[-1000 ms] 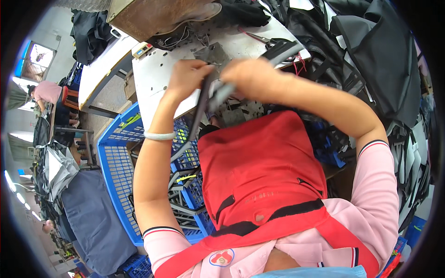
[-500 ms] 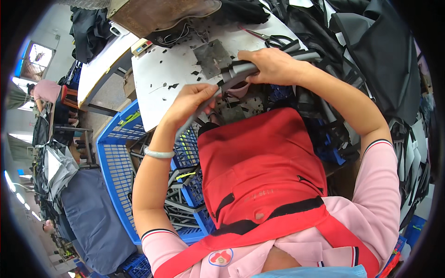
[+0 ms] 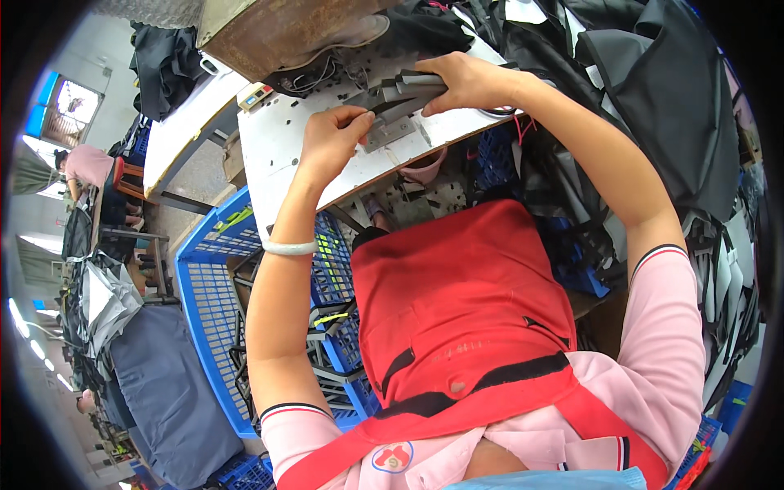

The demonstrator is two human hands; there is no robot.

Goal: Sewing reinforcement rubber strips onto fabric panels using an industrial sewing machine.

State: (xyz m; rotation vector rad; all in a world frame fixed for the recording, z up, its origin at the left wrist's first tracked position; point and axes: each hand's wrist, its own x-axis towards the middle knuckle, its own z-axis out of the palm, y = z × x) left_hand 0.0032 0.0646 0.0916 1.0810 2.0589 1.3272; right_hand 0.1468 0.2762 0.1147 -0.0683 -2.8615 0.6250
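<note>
My right hand (image 3: 472,83) is closed around a bundle of dark grey fabric strips (image 3: 408,85) above the white tabletop. The fingers of my left hand (image 3: 331,143) are pinched at the near left end of a strip from that bundle. Directly below the strips lies a small metal plate (image 3: 390,135) set on the table, partly hidden by them. Beyond the strips stands a rusty metal machine housing (image 3: 278,37), with loose wires beneath it.
A blue plastic basket (image 3: 208,302) holding grey strip pieces stands at my left. Black and grey fabric (image 3: 653,98) is heaped at the right. Under the table edge sits a pink bin (image 3: 425,169). Black scraps dot the white table (image 3: 273,155). A person (image 3: 88,166) sits far left.
Both hands have moved away from me, farther over the table. The strip bundle has shifted from near the table's front edge to above the metal plate.
</note>
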